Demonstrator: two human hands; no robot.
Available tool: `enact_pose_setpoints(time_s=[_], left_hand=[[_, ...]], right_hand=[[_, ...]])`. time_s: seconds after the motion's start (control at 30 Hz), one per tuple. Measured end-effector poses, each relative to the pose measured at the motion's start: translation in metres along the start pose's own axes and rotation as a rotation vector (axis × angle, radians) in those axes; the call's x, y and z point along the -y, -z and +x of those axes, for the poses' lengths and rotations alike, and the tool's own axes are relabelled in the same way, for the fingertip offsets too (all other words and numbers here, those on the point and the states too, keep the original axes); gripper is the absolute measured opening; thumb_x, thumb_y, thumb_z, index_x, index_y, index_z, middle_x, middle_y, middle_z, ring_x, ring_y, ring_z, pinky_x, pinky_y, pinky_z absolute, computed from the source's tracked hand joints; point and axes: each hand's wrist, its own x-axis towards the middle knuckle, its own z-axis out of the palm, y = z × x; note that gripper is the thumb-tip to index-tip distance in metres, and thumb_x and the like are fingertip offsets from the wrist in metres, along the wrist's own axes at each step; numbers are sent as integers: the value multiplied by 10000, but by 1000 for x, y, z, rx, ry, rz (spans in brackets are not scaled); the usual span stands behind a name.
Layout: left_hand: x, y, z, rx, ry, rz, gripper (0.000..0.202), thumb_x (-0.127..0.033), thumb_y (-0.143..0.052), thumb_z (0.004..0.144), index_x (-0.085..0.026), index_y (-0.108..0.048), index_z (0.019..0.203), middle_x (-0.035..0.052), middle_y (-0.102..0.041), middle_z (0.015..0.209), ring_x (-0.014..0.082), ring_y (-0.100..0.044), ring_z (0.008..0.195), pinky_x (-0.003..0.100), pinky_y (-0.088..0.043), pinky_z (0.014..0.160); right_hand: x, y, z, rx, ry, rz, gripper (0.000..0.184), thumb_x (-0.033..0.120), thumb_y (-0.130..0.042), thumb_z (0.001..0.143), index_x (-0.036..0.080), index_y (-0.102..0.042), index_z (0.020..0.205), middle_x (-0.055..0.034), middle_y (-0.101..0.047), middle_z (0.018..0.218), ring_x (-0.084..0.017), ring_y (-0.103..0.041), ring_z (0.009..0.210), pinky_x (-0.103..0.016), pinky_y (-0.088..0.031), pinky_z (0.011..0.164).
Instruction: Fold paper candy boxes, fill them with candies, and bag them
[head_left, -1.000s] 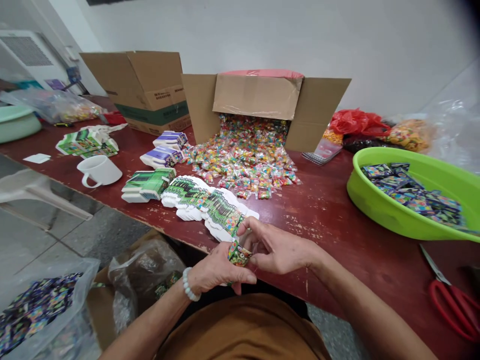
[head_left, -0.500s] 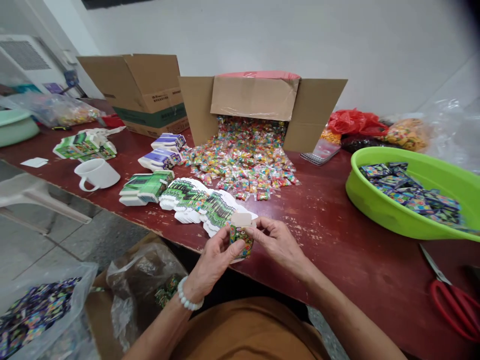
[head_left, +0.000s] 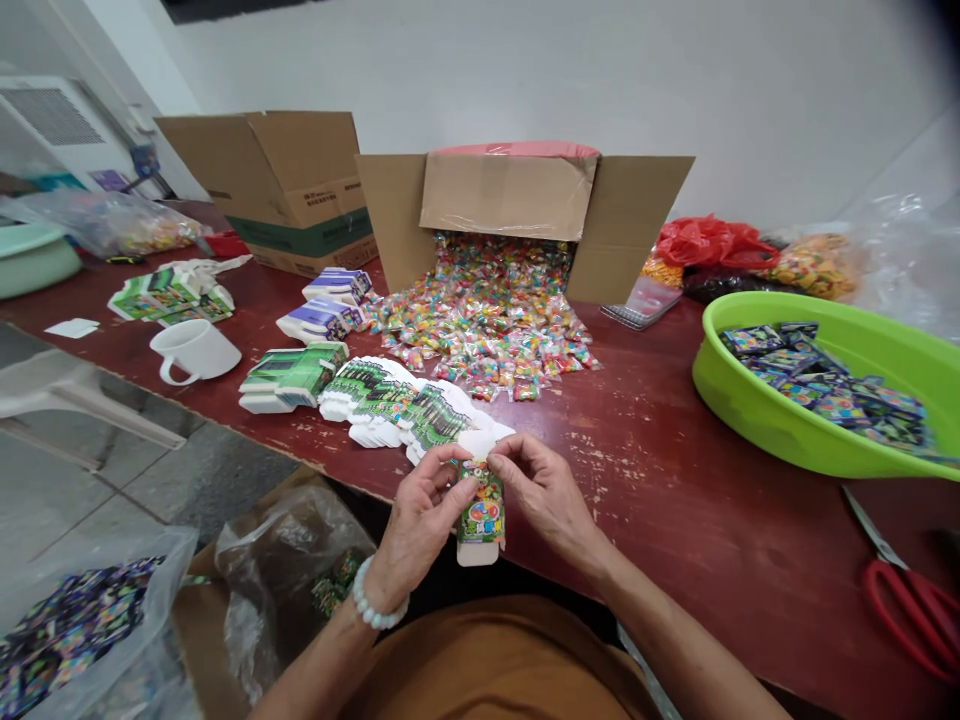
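Between my hands, at the table's front edge, is a small green printed candy box (head_left: 482, 515) with a white flap hanging at its lower end. My left hand (head_left: 427, 505) pinches its left side, thumb across the printed face. The thumb and fingers of my right hand (head_left: 544, 490) close on its top right corner by the upper flap. Just behind, a fanned row of flat green box blanks (head_left: 401, 400) lies on the red table (head_left: 645, 420). Further back, a heap of small clear candy packets (head_left: 487, 330) spills from a cardboard carton (head_left: 510, 195).
A green basin (head_left: 750, 410) of dark printed packets stands right, with red-handled scissors (head_left: 900, 590) in front. A white mug (head_left: 196, 350), purple boxes (head_left: 322, 318) and a second carton (head_left: 300, 200) are on the left. Bags of packets (head_left: 82, 620) sit below the table edge.
The candy box has turned in my hands; its printed face and lower flap now show below my fingers. My right hand has shifted slightly left along its top.
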Motion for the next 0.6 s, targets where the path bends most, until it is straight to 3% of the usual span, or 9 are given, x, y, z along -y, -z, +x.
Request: enact_pose_setpoints(time_s=[0.13, 0.3, 0.43, 0.5, 0.6], left_hand=[[0, 0, 3, 0, 10, 23, 246, -374, -681, 796, -188, -583, 924, 4, -647, 794, 116, -571, 650, 178, -438, 532], [1, -2, 7, -43, -25, -28, 296, -330, -737, 750, -201, -557, 945, -8, -650, 821, 103, -578, 650, 166, -438, 534], [8, -3, 6, 30, 103, -285, 513, -314, -766, 737, -240, -472, 1152, -21, -640, 831, 105, -618, 669, 184, -488, 584], [12, -4, 5, 134, 201, -407, 493, -428, -719, 769, -209, -500, 1153, 24, -656, 884, 148, -658, 706, 244, -533, 620], [17, -7, 4, 222, 342, -474, 498, -594, -570, 817, -170, -552, 1076, 49, -657, 804, 180, -655, 556, 295, -537, 500]], right_hand=[[-1, 6, 9, 59, -82, 97, 250, 399, -699, 749, 188, -575, 696, 23, -568, 673, -123, -508, 633, -253, -413, 625], [-4, 5, 12, 33, -105, 210, 313, 364, -779, 667, 203, -620, 884, 30, -612, 696, -127, -563, 647, -258, -450, 640], [-2, 6, 7, 41, -45, 120, 213, 375, -743, 734, 184, -646, 740, -8, -668, 727, -143, -591, 659, -271, -457, 638], [-1, 7, 4, 10, -15, 98, 197, 377, -722, 763, 196, -643, 763, -2, -666, 709, -146, -590, 631, -268, -457, 603], [4, 10, 1, 52, 87, -47, 157, 364, -651, 836, 210, -647, 808, -24, -680, 793, -171, -619, 710, -291, -478, 645]])
